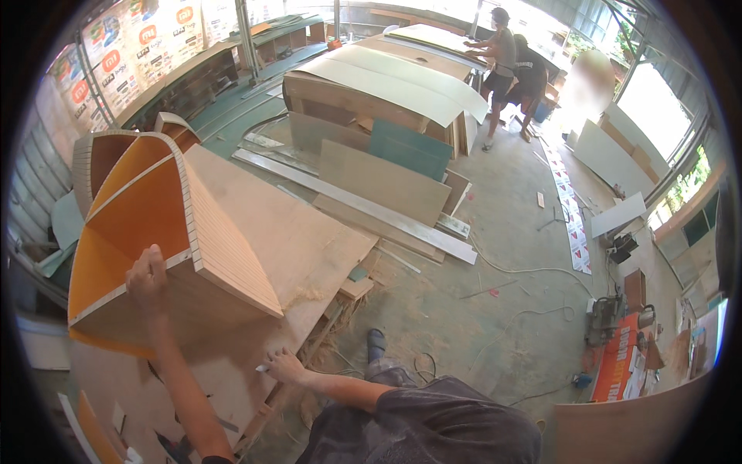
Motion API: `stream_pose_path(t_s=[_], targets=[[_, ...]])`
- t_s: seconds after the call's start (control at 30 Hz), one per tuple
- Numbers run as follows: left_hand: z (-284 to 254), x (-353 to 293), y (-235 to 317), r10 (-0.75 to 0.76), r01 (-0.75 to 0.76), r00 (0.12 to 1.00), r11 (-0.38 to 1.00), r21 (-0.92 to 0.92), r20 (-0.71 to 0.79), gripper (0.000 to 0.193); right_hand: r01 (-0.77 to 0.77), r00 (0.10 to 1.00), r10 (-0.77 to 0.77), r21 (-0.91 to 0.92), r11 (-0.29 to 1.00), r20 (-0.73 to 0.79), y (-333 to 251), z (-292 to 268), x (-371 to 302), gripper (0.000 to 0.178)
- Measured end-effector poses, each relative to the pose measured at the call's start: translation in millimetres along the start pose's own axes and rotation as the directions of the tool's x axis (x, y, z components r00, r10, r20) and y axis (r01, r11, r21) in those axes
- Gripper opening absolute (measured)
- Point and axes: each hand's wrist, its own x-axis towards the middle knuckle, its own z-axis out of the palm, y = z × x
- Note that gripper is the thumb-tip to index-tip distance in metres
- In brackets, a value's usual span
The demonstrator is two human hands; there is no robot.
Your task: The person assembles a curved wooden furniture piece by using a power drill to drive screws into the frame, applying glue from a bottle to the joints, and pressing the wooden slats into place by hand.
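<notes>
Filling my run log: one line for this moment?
left hand: grips curved cabinet edge | right hand: on plywood sheet edge

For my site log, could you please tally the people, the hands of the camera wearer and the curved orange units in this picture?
Co-workers: 2
Wearer's hands: 2, left hand on the orange unit, right hand on the board
Curved orange units: 1
Total: 5

Plywood workbench — curved cabinet, sawdust

I see white banners with round orange and green marks covering the far left wall. A long white printed strip lies on the floor, and an orange sign lies at lower right.
</notes>
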Motion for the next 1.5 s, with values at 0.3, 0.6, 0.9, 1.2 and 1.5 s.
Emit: stream_pose_path(t_s=[0.3, 0.6, 0.9, 1.2, 1.5], targets=[[19, -5, -32, -0.043, 0.058, 0.992, 0.99, 0.128, -0.122, 0.046, -0.022, 0.998, 0.034, 0.222, 0.975, -0.052, 63, -53, -15, 0.036], [30, -4, -23, -0.076, 0.089, 0.993, 0.986, 0.144, -0.09, 0.052, -0.297, 0.928, 0.277, -0.046, 0.954, -0.248, 159, -74, 35, 0.057], [49, -6, -73, 0.437, -0.319, 0.838, 0.878, 0.358, -0.325, 0.029, -0.058, 0.998, 0.058, -0.028, 0.998, -0.02, 186, -46, 84, 0.039], [19, 5, 10, 0.171, -0.145, 0.913, 0.985, 0.099, -0.37, 0.035, 0.039, 0.995, -0.034, -0.051, 0.998, 0.098, 153, -100, 77, 0.03], [25, 1, 1, 0.155, -0.129, 0.913, 0.987, 0.091, -0.378, 0.035, 0.198, 0.968, -0.187, -0.051, 0.979, 0.167, 177, -85, 72, 0.027]])
